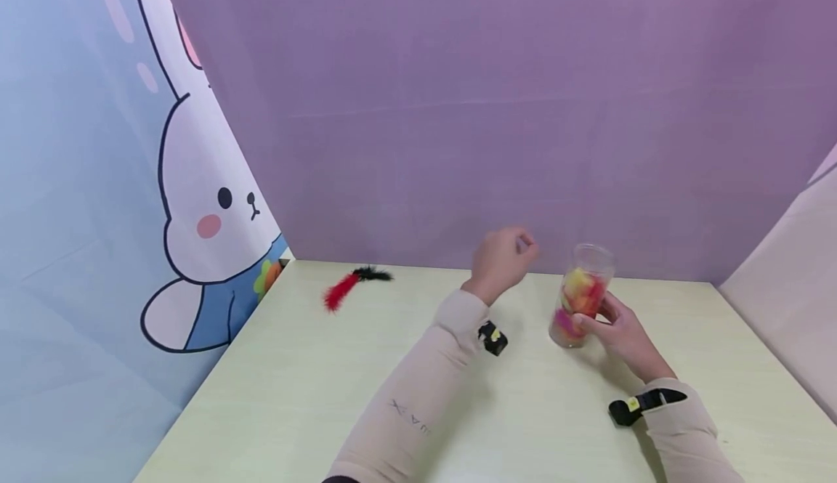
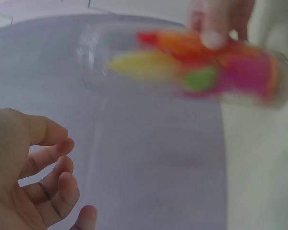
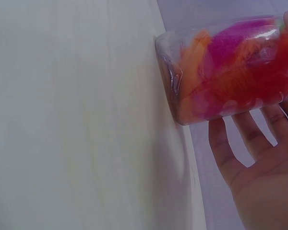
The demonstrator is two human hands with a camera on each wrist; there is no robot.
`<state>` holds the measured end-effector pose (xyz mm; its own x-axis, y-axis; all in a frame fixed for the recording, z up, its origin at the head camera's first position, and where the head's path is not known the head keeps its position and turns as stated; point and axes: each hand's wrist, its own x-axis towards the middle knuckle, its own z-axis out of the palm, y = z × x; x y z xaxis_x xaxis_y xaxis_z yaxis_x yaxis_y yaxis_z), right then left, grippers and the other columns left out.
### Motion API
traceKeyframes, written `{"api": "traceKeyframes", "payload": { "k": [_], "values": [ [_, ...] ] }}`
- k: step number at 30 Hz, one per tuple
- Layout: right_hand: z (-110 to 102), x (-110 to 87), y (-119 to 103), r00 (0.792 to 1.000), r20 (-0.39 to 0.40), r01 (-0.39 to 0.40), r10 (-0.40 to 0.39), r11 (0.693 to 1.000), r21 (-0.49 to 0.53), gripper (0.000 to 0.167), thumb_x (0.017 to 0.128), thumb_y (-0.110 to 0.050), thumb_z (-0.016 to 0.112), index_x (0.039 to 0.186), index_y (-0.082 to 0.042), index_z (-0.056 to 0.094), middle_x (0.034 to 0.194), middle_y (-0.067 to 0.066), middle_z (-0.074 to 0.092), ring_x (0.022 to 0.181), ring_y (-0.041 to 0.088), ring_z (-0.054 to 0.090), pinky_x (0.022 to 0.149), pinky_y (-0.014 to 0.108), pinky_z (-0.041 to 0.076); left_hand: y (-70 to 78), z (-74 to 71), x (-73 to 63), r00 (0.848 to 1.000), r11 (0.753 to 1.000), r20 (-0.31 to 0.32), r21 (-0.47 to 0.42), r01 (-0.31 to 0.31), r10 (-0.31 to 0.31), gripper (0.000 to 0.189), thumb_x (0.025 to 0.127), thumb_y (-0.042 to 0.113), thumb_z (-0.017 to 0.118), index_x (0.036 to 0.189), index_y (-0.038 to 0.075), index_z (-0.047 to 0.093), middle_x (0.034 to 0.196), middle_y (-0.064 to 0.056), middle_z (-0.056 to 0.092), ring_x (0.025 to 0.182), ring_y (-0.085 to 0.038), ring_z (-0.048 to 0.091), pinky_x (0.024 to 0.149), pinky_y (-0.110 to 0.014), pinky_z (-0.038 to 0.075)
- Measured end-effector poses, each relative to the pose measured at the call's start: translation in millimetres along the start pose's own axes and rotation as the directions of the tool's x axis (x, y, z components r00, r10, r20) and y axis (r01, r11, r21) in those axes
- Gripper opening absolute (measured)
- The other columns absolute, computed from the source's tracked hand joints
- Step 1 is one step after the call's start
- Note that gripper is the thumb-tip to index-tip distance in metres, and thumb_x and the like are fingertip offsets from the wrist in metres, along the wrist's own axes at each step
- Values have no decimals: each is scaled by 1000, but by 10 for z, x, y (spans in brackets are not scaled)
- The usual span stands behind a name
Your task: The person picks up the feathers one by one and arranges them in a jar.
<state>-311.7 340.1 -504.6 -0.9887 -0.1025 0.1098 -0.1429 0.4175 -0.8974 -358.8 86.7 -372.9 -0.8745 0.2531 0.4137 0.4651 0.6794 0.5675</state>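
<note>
A tall clear cup (image 1: 591,256) holds fluffy feather-like pieces (image 2: 144,66) in yellow, orange, red, magenta and green. My right hand (image 1: 617,334) grips it around its lower half, thumb on the near side and fingers behind. The cup leans slightly, and whether its base touches the table I cannot tell. To the left of its rim, my left hand (image 1: 500,261) hovers above the table, apart from the cup. In the left wrist view its fingers (image 2: 57,194) are loosely bent with nothing between them. The right wrist view shows the right fingers (image 3: 225,148) spread along the cup's side.
Toward the back left of the pale table (image 1: 261,396) lie a red fuzzy strip (image 1: 340,293) and a black fuzzy strip (image 1: 374,274), touching or joined. A purple cloth (image 1: 458,105) rises behind the table. A rabbit-print cloth (image 1: 203,178) hangs at left.
</note>
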Motion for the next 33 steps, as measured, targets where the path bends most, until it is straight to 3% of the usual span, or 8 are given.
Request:
{"api": "traceKeyframes", "payload": {
  "k": [6, 11, 19, 25, 29, 33],
  "values": [
    [-14, -14, -4, 1000, -3, -1, 1, 1000, -9, 82, 98, -39, 69, 161, -8, 26, 161, 26, 35, 149, 49, 29, 114, 73, 27, -555, 7, -219, 991, 991, -19, -25, 129, -129, 11, 96, 31, 67, 96, 23, 75, 77, 9, 67, 65, -6, 57, 55, -23, 43],
    [-20, -25, 5, 1000, -10, -1, 1, 1000, -9, 81, 98, -39, 68, 160, -6, 27, 160, 26, 37, 149, 48, 31, 114, 71, 28, -1028, -54, -375, 974, 975, -48, 2, 221, -220, 12, 95, 31, 67, 96, 22, 75, 77, 6, 68, 61, -9, 57, 52, -27, 42],
    [-31, -54, -8, 1000, -13, -3, 3, 1000, 1, 81, 98, -39, 69, 160, -6, 28, 160, 26, 37, 148, 48, 32, 114, 72, 28, -1668, -362, -558, 928, 933, -109, 10, 359, -356, 13, 93, 26, 66, 95, 19, 77, 71, 1, 68, 57, -14, 58, 51, -30, 43],
    [-48, -88, -28, 1000, -12, -8, 8, 1000, -1, 81, 98, -38, 69, 160, -5, 28, 160, 27, 37, 148, 48, 31, 114, 72, 28, -2027, -594, -678, 890, 909, -191, -37, 415, -415, 12, 92, 24, 67, 92, 18, 77, 78, -2, 72, 62, -16, 62, 54, -28, 43],
    [-52, -99, -41, 1000, -10, -10, 10, 1000, 3, 80, 99, -38, 68, 160, -5, 28, 160, 27, 37, 148, 49, 31, 114, 72, 28, -2191, -729, -715, 876, 901, -216, -54, 430, -431, 13, 91, 23, 67, 92, 17, 78, 82, -4, 74, 67, -18, 65, 55, -27, 43],
    [-37, -98, -46, 1000, -11, -13, 13, 1000, 11, 80, 98, -38, 69, 160, -7, 29, 160, 26, 37, 148, 48, 32, 114, 70, 28, -2333, -853, -742, 862, 892, -248, -14, 452, -442, 15, 91, 22, 65, 95, 16, 78, 86, -5, 76, 71, -23, 68, 55, -32, 45]
  ]
}}
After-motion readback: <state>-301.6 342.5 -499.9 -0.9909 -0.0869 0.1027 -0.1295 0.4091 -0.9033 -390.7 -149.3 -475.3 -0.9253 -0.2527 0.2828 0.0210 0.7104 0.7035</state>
